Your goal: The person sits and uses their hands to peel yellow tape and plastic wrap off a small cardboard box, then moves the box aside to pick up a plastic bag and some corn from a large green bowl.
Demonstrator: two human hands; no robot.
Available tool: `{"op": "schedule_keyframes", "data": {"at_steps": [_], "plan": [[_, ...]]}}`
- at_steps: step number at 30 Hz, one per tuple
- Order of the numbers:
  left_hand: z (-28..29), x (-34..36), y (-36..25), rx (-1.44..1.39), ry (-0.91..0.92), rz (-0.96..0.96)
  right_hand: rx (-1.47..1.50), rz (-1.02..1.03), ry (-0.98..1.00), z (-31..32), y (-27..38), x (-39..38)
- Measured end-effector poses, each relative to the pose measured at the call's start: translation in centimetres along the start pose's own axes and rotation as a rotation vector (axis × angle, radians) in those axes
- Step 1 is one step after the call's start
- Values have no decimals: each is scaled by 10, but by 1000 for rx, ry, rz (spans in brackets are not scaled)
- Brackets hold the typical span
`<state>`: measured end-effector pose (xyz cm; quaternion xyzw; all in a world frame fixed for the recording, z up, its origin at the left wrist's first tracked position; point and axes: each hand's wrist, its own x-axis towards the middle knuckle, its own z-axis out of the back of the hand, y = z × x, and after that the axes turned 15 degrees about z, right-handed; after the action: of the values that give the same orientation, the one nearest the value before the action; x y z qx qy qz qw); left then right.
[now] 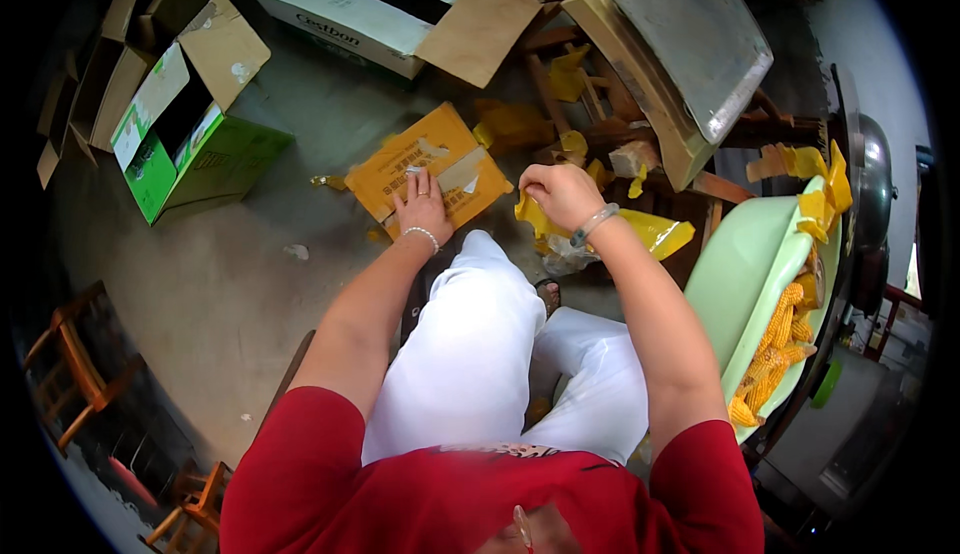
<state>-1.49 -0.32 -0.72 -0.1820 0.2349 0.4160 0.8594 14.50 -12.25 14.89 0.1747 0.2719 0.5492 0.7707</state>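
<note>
A brown-orange cardboard box (405, 159) with a paler torn patch lies in front of my knees. On its near side my left hand (424, 212) rests flat, fingers stretched out and a beaded bracelet at the wrist. My right hand (562, 197), with a bangle, is closed just right of the box. A crumpled strip of yellow tape (532, 216) hangs from its pinched fingers. Below that hand lie a glossy yellow sheet (662, 235) and some clear plastic film (568, 257), partly hidden by my wrist.
Corn cobs (772, 359) fill part of a pale green tub (728, 279) on my right. Yellow tape pieces (826, 194) stick to its rim. Ahead stand a wooden chair bearing a metal tray (690, 39) and a white carton (350, 16). A green carton (205, 159) is at left.
</note>
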Motion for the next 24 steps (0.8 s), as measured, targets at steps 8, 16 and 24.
{"op": "schedule_keyframes", "data": {"at_steps": [8,16,24], "plan": [[-5,9,-4,-110,13,-44,119,-10,55,-66,-42,35],[12,38,20,-538,187,-156,145,26,78,-97,-39,69],[19,40,28,-848,432,-64,100,25,26,-105,-28,82]]}}
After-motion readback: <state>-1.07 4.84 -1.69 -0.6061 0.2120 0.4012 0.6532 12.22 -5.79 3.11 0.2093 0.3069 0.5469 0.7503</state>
